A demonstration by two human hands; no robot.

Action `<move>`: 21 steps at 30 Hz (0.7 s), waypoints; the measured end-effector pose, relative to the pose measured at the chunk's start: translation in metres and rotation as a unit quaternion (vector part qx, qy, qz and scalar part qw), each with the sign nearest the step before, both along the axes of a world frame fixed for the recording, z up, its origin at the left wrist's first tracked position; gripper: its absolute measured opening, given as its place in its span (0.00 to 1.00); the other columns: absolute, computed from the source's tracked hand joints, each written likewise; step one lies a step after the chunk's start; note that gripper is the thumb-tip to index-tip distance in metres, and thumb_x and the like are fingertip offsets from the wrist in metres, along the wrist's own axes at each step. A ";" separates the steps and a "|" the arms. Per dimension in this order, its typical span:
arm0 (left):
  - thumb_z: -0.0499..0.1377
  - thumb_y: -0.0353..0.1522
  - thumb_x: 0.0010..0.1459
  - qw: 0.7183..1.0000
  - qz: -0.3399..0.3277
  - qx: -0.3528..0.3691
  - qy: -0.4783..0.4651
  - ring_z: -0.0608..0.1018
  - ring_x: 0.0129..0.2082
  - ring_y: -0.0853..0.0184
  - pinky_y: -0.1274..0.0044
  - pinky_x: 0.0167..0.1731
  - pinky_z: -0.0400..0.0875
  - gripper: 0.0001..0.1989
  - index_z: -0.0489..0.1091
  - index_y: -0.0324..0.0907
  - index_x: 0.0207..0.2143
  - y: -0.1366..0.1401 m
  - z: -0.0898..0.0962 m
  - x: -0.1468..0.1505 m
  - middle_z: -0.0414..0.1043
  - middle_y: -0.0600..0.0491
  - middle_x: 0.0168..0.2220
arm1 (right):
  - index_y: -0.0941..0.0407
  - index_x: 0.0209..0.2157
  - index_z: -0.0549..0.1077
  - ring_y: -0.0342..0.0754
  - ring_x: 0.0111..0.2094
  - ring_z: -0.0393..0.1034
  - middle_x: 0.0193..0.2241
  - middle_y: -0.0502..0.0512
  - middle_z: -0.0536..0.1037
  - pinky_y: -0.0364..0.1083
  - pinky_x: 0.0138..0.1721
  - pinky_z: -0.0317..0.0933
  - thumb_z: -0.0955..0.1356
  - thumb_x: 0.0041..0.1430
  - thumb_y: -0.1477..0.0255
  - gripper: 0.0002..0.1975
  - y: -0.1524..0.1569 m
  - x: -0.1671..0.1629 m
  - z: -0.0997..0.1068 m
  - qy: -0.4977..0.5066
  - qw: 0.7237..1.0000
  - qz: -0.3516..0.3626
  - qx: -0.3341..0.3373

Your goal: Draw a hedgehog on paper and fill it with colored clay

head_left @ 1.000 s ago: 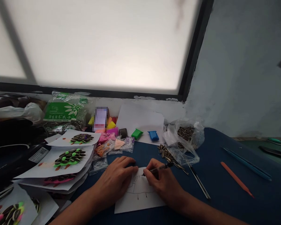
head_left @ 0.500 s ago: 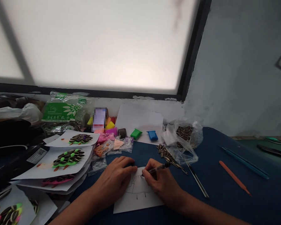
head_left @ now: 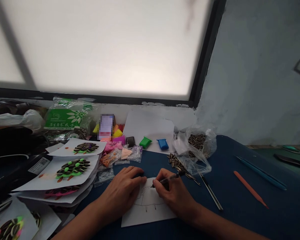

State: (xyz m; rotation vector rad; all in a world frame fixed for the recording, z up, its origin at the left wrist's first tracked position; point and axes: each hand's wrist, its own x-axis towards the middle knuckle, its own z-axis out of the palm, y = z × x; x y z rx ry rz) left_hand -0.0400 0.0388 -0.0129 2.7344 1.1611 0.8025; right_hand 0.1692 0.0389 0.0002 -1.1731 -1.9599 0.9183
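Note:
A white sheet of paper (head_left: 140, 218) lies on the blue table, bearing a thin line drawing of a rounded body with short legs. My right hand (head_left: 173, 193) is closed round a black pen (head_left: 171, 178), its tip at the drawing's upper line. Flat over the sheet's left edge rests my left hand (head_left: 123, 186), fingers stretched out toward the right. Sunflower seeds (head_left: 176, 163) lie loose just beyond my right hand, beside a clear plastic bag (head_left: 197, 143) of more seeds. A second pen (head_left: 212, 193) lies right of my right hand.
At left is a stack of paper sheets (head_left: 90, 181) with seed-and-clay hedgehog pictures. Behind stand a green seed packet (head_left: 62, 118), a green clay pack (head_left: 145, 142) and a blue clay pack (head_left: 162, 144). An orange tool (head_left: 250, 189) and blue tweezers (head_left: 261, 174) lie at right.
My right hand and the pen have shifted slightly to the right along the drawing's upper line. My left hand stays in place on the paper.

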 end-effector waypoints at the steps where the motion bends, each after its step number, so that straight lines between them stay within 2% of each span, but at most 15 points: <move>1: 0.49 0.23 0.65 1.000 0.001 0.001 -0.002 0.75 0.46 0.55 0.64 0.44 0.73 0.18 0.76 0.42 0.48 0.000 0.000 0.000 0.74 0.44 0.49 | 0.54 0.27 0.62 0.42 0.21 0.58 0.19 0.44 0.63 0.42 0.23 0.50 0.63 0.63 0.66 0.11 0.000 0.000 0.000 0.004 1.000 -0.004 0.002; 8: 0.50 0.23 0.65 1.000 0.007 0.007 -0.014 0.75 0.46 0.56 0.65 0.44 0.72 0.17 0.76 0.43 0.47 0.000 -0.003 0.001 0.74 0.45 0.48 | 0.54 0.27 0.62 0.42 0.21 0.57 0.19 0.45 0.62 0.42 0.22 0.50 0.63 0.63 0.65 0.11 -0.001 0.000 0.001 -0.006 1.000 -0.009 0.007; 16: 0.50 0.23 0.65 1.000 0.006 0.015 -0.019 0.75 0.46 0.57 0.65 0.44 0.72 0.18 0.76 0.44 0.48 0.000 -0.005 0.000 0.74 0.46 0.48 | 0.54 0.26 0.61 0.42 0.20 0.58 0.19 0.45 0.63 0.42 0.22 0.50 0.63 0.63 0.68 0.11 0.000 0.000 0.001 -0.030 0.999 -0.017 0.034; 21: 0.49 0.23 0.65 1.000 0.003 0.016 -0.018 0.74 0.46 0.56 0.64 0.44 0.72 0.18 0.76 0.43 0.47 0.001 -0.006 0.001 0.74 0.45 0.48 | 0.54 0.27 0.61 0.42 0.20 0.58 0.19 0.44 0.63 0.42 0.22 0.49 0.63 0.63 0.68 0.10 -0.001 0.000 0.001 -0.026 0.999 -0.010 0.021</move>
